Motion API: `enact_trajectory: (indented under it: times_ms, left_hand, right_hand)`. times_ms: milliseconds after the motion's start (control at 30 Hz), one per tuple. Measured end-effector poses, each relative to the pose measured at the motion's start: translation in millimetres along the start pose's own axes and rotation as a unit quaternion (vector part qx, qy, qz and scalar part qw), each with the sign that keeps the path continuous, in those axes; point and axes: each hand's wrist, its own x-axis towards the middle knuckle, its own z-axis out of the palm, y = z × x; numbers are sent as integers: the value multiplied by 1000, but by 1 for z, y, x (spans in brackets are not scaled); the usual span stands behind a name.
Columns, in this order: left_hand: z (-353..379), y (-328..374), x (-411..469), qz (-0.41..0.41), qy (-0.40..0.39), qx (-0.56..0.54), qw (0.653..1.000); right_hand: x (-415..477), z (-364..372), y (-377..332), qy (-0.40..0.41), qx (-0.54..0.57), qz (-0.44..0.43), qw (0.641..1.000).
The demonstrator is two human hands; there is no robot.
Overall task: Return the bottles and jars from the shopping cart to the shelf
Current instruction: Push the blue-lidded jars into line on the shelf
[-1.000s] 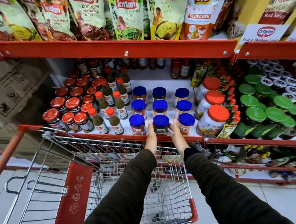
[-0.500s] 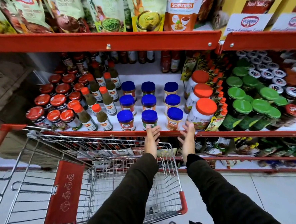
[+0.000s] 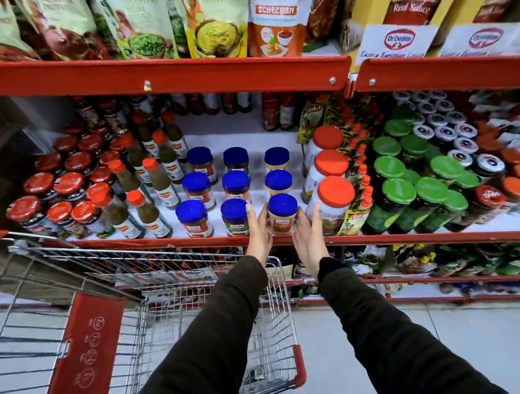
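Shelf point(image 3: 176, 241) front: hands point(image 3: 258, 231) point(image 3: 308, 239) now on rightmost jar point(image 3: 282, 216)

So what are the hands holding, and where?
The front right blue-lidded jar, by its sides below the lid: left hand and right hand press it between straight fingers, on the shelf.

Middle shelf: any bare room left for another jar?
Bare white shelf behind the blue-lidded jars, before the back-row bottles. Narrow lanes between the blue columns. Packed: red-lidded jars left, green-lidded jars right.
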Motion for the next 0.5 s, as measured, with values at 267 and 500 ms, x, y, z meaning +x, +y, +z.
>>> enact_trajectory:
  times_ms: [267,500]
  left_hand:
    - [11,-1,-13,4,22,31,999]
    - [12,4,-25,41,-6,71,997]
  right_hand:
    - [1,-7,-5,-30,-80,-17,996]
    - [-9,-6,-10,-44,-99,-27,994]
